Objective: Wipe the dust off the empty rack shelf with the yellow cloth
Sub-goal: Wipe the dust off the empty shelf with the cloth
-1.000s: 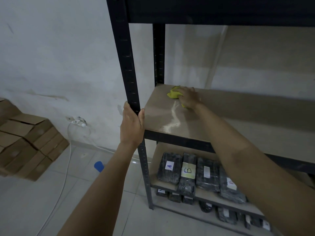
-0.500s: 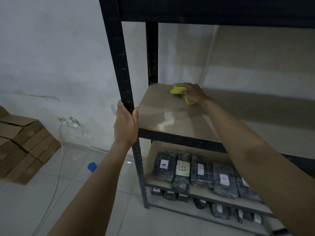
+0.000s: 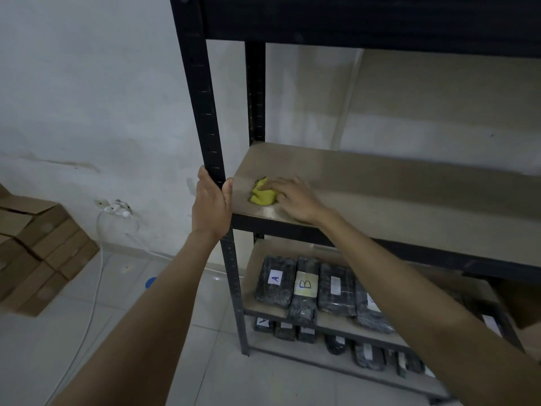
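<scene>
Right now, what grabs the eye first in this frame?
The yellow cloth, the only bright thing in a dim scene, is bunched under the right hand near the front left corner of the bare rack shelf. Beside it, the left hand grips the black front upright. One shelf down lie dark wrapped packages, two labelled A and B.
</scene>
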